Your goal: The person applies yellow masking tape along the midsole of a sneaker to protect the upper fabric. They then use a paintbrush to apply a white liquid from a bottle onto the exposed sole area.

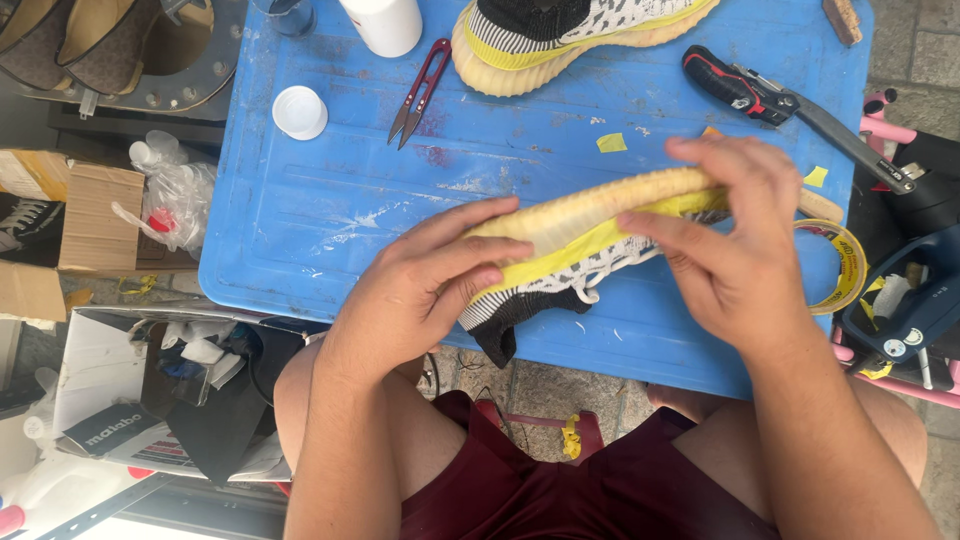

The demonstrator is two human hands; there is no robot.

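Note:
I hold a knit sneaker sideways over a blue plastic table. Its pale yellow sole faces up and away, and its black and white upper hangs toward me. My left hand grips the heel end, fingers pressed on the sole and the bright yellow strip along its edge. My right hand wraps the toe end, thumb on top, fingers against the side. The matching second sneaker lies at the far edge of the table.
Red thread snips, a white cap and a white bottle lie at the far left. A red and black tool and a tape roll are at the right. Boxes and bags crowd the floor at left.

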